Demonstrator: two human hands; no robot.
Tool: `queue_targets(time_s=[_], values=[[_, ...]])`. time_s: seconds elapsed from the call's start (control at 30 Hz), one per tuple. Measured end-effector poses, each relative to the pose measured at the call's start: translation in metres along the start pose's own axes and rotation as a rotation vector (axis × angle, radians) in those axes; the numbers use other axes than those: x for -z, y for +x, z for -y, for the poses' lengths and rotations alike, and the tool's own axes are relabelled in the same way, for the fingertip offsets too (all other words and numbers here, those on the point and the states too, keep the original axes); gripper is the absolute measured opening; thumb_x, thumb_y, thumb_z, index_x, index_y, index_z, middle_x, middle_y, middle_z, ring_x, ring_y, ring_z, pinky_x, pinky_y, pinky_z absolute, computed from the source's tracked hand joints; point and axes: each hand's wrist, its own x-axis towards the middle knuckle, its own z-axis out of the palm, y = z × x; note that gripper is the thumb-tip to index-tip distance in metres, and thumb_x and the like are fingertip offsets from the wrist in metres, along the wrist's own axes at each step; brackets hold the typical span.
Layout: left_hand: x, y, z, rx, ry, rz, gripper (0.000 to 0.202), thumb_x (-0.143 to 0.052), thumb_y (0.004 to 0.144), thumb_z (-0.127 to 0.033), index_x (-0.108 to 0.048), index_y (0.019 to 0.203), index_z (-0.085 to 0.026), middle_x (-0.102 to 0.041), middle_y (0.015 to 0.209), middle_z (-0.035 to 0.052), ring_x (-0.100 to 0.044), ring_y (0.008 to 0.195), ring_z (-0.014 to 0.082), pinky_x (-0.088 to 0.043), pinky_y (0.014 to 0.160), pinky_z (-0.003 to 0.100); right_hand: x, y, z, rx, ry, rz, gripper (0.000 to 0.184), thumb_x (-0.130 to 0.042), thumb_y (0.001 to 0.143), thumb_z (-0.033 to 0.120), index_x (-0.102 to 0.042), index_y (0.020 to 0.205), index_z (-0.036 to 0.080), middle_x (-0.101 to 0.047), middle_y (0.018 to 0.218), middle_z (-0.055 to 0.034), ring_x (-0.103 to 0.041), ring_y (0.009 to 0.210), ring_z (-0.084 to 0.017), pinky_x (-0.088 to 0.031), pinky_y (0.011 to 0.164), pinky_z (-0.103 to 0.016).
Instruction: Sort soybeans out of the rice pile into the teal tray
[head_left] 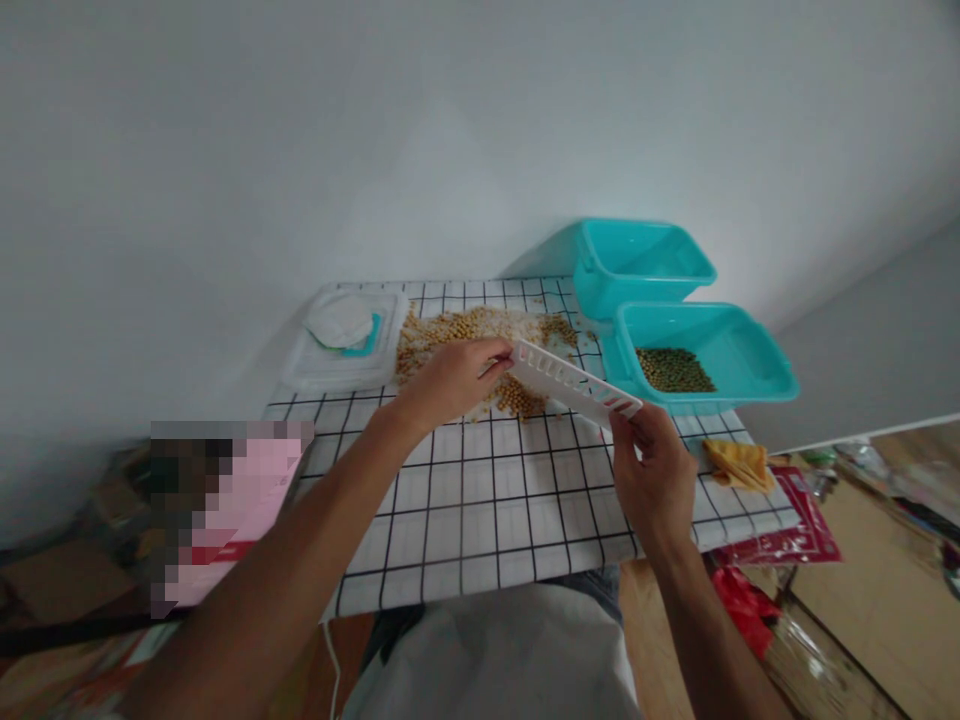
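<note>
A white plastic strip with a row of slots (574,384) is held up at a slant over the table, its left end higher in view. My left hand (454,380) pinches its left end, and my right hand (654,465) grips its right end. Behind and below the strip, a spread of yellowish beans (439,335), mixed with small whitish grains, lies on the checked tablecloth (465,500). A denser heap of beans (523,397) sits just under the strip. Part of the spread is hidden by my left hand and the strip.
Right of the strip, a teal bin (739,350) holds greenish beans (675,370); another teal bin (645,240) stands behind it. A clear plastic lid or tray (337,375) with a white round item (339,322) lies left. A yellow cloth (739,465) rests near the right edge.
</note>
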Motion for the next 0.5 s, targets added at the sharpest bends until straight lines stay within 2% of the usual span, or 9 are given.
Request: queue_targets(time_s=[0.23,0.5], values=[[-0.0021,-0.0034,-0.0054,-0.007,-0.015,0.023,0.018,-0.055,0.1,-0.025,-0.07,0.109,-0.022,-0.078,0.103,0.0033,-0.073,0.096,0.0194,-0.053,0.084,0.031,0.0067,-0.0045,-0.0024,-0.01,0.004,0.022,0.022,-0.057,0.098,0.037,-0.068,0.111,0.024,-0.076,0.101,-0.0028,-0.075,0.088,-0.02,-0.054,0.077,-0.029],[-0.0034,-0.0005,-0.0009,-0.006,0.006,0.014,0.017,-0.056,0.099,-0.024,-0.07,0.107,-0.022,-0.078,0.1,0.0034,-0.073,0.092,0.0186,-0.053,0.081,0.03,0.0024,-0.0018,-0.0019,-0.009,-0.02,0.024,0.019,-0.058,0.099,0.035,-0.068,0.112,0.025,-0.076,0.1,-0.0016,-0.075,0.089,-0.02,-0.052,0.076,-0.029]])
